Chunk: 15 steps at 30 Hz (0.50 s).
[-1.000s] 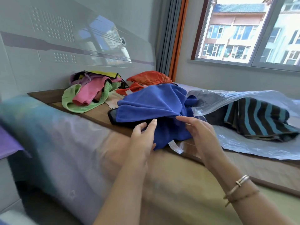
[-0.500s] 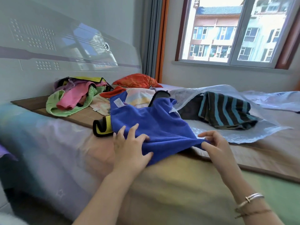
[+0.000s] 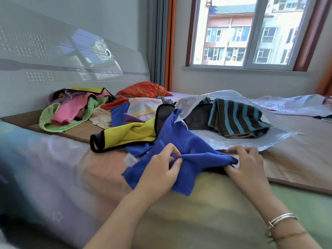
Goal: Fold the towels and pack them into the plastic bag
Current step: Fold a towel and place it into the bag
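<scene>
A blue towel (image 3: 190, 150) lies crumpled at the near edge of the bed. My left hand (image 3: 161, 169) pinches a fold of it between thumb and fingers. My right hand (image 3: 246, 164) grips its right end. Behind it lies a clear plastic bag (image 3: 224, 141) with a striped dark and teal towel (image 3: 235, 117) inside its mouth. A yellow towel with black trim (image 3: 125, 135) sits just left of the blue one. Further back is a heap of pink, green and purple towels (image 3: 71, 110).
A pale striped towel (image 3: 143, 108) and an orange cloth (image 3: 142, 90) lie near the headboard (image 3: 53, 65). A second plastic bag (image 3: 296, 106) is spread at the far right of the bed. A window is behind.
The blue towel has come down from a raised bunch onto the bed edge and been drawn toward me. Both hands moved from its front to gripping its near fold, uncovering the yellow towel.
</scene>
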### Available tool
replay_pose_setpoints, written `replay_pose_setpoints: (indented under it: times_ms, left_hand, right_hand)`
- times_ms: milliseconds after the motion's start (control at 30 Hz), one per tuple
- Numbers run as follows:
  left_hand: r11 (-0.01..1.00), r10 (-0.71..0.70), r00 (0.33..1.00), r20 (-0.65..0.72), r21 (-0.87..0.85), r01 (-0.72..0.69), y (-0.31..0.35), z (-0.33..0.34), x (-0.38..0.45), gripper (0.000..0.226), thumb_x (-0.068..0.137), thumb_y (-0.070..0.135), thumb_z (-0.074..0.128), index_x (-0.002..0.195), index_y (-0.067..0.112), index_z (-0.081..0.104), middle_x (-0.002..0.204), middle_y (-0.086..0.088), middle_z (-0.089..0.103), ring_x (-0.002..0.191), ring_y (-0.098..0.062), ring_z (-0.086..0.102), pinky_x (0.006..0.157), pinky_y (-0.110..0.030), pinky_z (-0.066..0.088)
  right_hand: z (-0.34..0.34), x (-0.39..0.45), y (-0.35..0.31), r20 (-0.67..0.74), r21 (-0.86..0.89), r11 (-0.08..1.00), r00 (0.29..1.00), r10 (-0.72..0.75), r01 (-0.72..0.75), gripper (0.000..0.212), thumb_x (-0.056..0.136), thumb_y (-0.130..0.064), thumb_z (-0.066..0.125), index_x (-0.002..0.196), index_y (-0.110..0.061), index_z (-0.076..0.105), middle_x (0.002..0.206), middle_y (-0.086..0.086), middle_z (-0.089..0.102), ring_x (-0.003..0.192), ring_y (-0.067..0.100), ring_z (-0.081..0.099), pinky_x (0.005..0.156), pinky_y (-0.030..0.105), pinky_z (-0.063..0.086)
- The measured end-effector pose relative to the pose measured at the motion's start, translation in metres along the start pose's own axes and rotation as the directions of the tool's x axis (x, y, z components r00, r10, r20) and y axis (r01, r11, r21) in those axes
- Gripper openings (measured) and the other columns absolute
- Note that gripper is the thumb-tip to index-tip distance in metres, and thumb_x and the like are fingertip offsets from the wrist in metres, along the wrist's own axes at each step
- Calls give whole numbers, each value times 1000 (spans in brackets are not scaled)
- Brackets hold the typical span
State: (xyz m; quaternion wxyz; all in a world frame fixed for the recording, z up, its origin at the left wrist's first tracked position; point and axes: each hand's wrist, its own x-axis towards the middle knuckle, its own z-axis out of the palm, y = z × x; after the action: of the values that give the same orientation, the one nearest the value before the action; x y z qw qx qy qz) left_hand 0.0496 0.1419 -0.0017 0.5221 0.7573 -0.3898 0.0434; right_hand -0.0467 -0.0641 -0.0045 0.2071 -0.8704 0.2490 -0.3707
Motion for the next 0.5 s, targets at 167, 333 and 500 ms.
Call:
replay_pose_setpoints:
  times_ms: [167, 333, 500]
  left_hand:
    - [997, -42, 948, 314, -45, 59, 13, 8, -6, 14, 93, 30, 60, 81, 22, 61, 55, 0, 53, 53, -11, 41, 49, -21, 31]
    - [999, -25, 993, -111, 29, 28, 6, 5, 10, 14, 94, 28, 60, 87, 18, 65, 81, 8, 68, 75, -4, 63, 74, -21, 48]
    - [941, -298, 905, -302, 67, 332, -18, -2, 26, 54, 89, 32, 65, 135, 13, 45, 124, 1, 53, 106, -14, 52, 87, -24, 38]
  right_hand:
    - [-19, 3, 0, 119, 257, 950, 981, 151, -177, 25, 84, -4, 49, 101, -20, 59, 78, 5, 65, 73, 17, 58, 61, 29, 39]
    - [-27, 0, -9, 204, 470, 858, 971, 124, -208, 37, 93, 0, 44, 82, -29, 65, 87, -4, 69, 80, 8, 61, 68, 24, 50]
    - [-30, 2, -8, 385, 727, 557, 910, 152, -400, 37, 91, -3, 40, 107, -11, 73, 108, 8, 72, 107, 28, 65, 90, 40, 49]
